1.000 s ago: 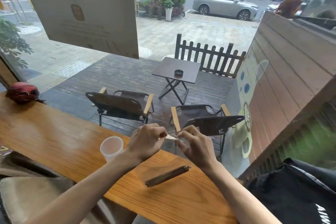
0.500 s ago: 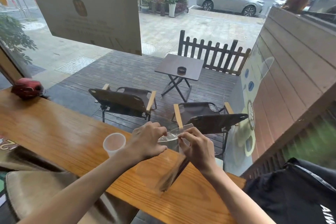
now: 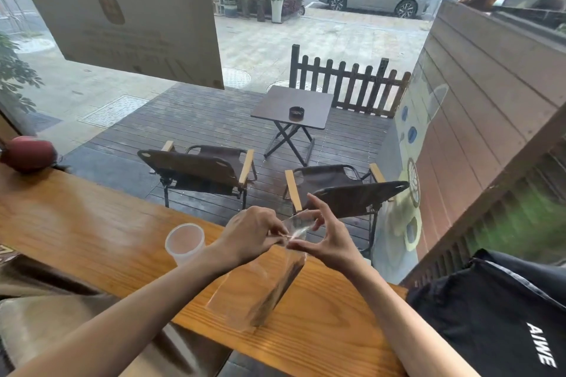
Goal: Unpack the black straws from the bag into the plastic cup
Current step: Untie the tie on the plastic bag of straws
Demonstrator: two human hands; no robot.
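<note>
Clear plastic bag [image 3: 260,288] hangs slanting from both hands, black straws [image 3: 281,288] lying lengthwise inside, lower end toward the desk [image 3: 92,232]. Left hand [image 3: 251,239] and right hand [image 3: 327,242] pinch its mouth, seemingly parting it. Cup [image 3: 184,242] stands just left of the left-hand grip.

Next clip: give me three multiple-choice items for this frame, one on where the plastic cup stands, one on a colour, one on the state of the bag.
1. The plastic cup stands:
A. to the left of the left hand
B. inside the bag
C. on the outdoor table

2. The straws in the bag are:
A. white
B. black
C. red

3. The clear bag is:
A. lying untouched
B. empty
C. pinched at its top by both hands

Answers:
1 A, it sits on the wooden counter beside that hand.
2 B, a dark bundle shows through the plastic.
3 C, the left hand and right hand meet at its mouth.
</note>
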